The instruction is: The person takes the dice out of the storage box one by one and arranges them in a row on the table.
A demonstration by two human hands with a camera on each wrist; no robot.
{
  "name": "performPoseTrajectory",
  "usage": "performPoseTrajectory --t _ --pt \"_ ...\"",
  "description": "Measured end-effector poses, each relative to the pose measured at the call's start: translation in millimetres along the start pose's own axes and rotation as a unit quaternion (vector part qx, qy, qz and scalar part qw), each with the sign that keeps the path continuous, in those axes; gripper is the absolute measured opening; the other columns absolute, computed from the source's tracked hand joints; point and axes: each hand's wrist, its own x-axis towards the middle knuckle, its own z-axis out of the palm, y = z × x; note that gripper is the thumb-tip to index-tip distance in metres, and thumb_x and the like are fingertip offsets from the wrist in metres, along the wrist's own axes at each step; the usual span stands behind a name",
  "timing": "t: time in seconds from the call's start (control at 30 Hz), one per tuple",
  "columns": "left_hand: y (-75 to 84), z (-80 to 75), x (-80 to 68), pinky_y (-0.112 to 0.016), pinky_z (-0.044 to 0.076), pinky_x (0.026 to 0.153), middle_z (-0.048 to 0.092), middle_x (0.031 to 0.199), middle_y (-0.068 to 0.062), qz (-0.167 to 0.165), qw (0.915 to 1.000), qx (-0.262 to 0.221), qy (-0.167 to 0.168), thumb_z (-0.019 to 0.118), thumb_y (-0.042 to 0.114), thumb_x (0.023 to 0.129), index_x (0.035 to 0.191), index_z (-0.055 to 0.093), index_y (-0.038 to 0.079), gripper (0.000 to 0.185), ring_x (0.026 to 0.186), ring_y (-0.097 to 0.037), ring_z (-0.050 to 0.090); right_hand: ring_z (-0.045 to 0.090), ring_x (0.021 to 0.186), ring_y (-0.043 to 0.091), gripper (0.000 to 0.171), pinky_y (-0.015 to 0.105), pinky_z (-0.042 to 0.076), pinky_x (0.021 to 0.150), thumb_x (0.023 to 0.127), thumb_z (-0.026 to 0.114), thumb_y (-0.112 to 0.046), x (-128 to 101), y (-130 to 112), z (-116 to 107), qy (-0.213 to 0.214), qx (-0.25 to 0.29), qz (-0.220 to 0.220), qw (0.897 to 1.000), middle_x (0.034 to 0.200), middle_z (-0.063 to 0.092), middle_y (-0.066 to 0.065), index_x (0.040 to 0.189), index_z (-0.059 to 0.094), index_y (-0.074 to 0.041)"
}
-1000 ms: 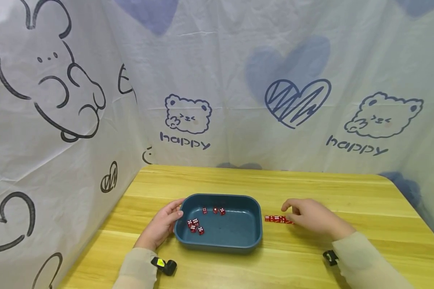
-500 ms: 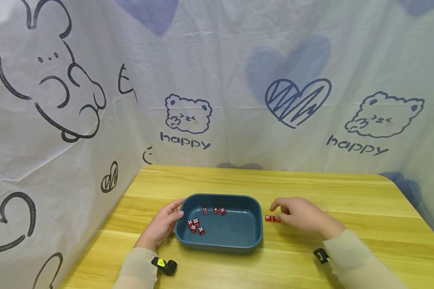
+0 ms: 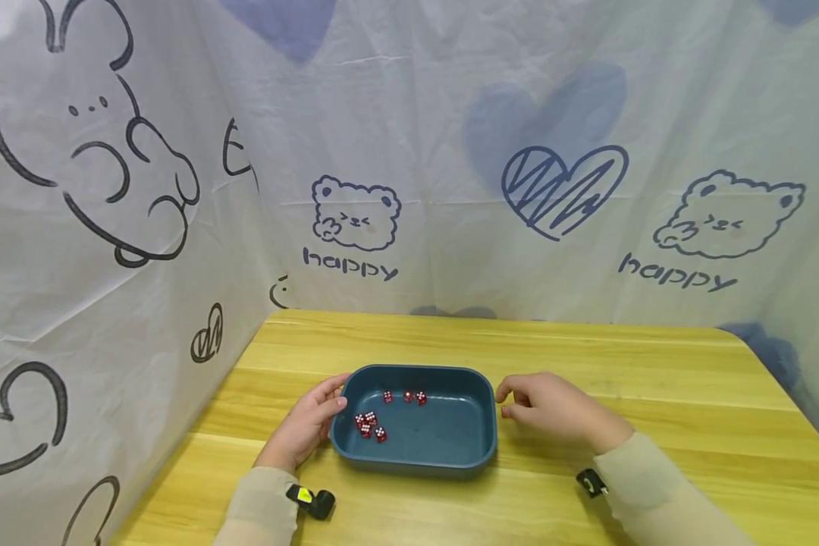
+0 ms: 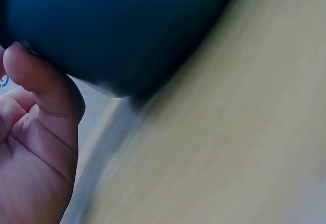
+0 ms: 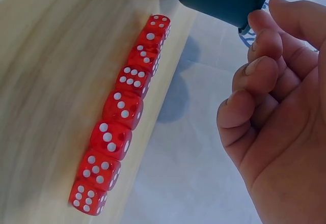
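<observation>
A dark teal rectangular tray point(image 3: 444, 462) stands on the table with several red dice point(image 3: 365, 430) with white pips inside it, toward its left and back. My left hand point(image 3: 307, 425) grips the tray's left end, thumb at the rim and fingers behind the wall. In the left wrist view the thumb point(image 4: 38, 76) rests against the tray wall point(image 4: 117, 30). My right hand point(image 3: 553, 409) hovers by the tray's right end, fingers loosely curled with nothing between them. Beside it in the right wrist view runs a straight row of red dice point(image 5: 122, 104), mostly hidden by the hand in the head view.
The yellow wood-grain table point(image 3: 409, 341) carries the tray and the dice row. White curtains point(image 3: 437, 250) with blue drawings hang behind the table and along its left side. A black wrist camera point(image 3: 310, 502) is strapped at the left sleeve, another point(image 3: 591, 482) at the right.
My right hand has moved left along the dice row to the tray's right end, covering more of the row in the head view. The left hand and the tray stay in place.
</observation>
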Motion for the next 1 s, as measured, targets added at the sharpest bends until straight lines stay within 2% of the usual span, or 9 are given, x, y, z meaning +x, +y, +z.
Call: performPoseTrajectory --t 0.1,0.33,0.5,0.67,0.83,1.0 --pt "-0.2 0.1 0.3 -0.029 0.058 0.079 0.052 0.126 -0.024 -0.002 1.0000 -0.002 0.000 0.049 0.008 0.106 0.154 0.032 -0.003 0.052 0.099 -0.018 0.063 0.044 0.056 0.004 0.010 0.027 0.042 0.059 0.097 0.067 -0.020 0.7 -0.8 -0.8 0.002 0.002 0.003 1.000 0.065 0.049 -0.012 0.106 0.070 -0.024" --pt "0.9 0.6 1.1 -0.026 0.056 0.070 0.052 0.121 -0.023 -0.003 1.0000 -0.001 0.002 0.048 0.007 0.106 0.154 0.033 -0.003 0.051 0.092 -0.017 0.062 0.043 0.055 0.005 0.014 0.027 0.042 0.059 0.098 0.066 -0.020 4.4 -7.3 -1.6 -0.003 0.006 -0.007 1.000 0.065 0.049 -0.012 0.111 0.071 -0.020" --pt "1.3 1.5 1.5 -0.026 0.057 0.071 0.052 0.123 -0.026 -0.001 1.0000 0.000 0.002 0.047 0.006 0.106 0.154 0.033 -0.003 0.051 0.093 -0.017 0.062 0.043 0.056 0.004 0.013 0.027 0.042 0.058 0.097 0.068 -0.022 10.3 -15.4 0.4 -0.012 -0.007 -0.022 1.000 0.066 0.048 -0.012 0.110 0.070 -0.022" --pt "-0.1 1.0 1.4 -0.028 0.058 0.075 0.051 0.125 -0.026 -0.002 1.0000 -0.003 0.002 0.047 0.006 0.106 0.154 0.032 -0.003 0.051 0.096 -0.018 0.063 0.046 0.058 0.004 0.012 0.028 0.043 0.059 0.098 0.068 -0.026 19.1 -25.9 -0.4 -0.019 -0.006 -0.025 0.999 0.067 0.050 -0.013 0.110 0.069 -0.027" --pt "-1.5 0.2 2.0 -0.027 0.058 0.074 0.053 0.124 -0.024 -0.004 1.0000 -0.004 0.001 0.048 0.007 0.106 0.154 0.032 -0.003 0.052 0.096 -0.017 0.063 0.049 0.060 0.007 0.015 0.028 0.044 0.058 0.098 0.068 -0.027 29.8 -38.6 -3.1 -0.031 0.000 -0.013 0.999 0.069 0.053 -0.011 0.113 0.070 -0.027" --pt "-2.4 -0.7 2.4 -0.026 0.057 0.072 0.053 0.120 -0.021 -0.002 1.0000 -0.004 0.003 0.049 0.007 0.106 0.154 0.034 -0.003 0.052 0.094 -0.017 0.062 0.049 0.059 0.008 0.017 0.028 0.044 0.057 0.098 0.067 -0.026 43.9 -54.3 -5.6 -0.031 -0.016 -0.032 0.999 0.069 0.053 -0.011 0.114 0.071 -0.026"
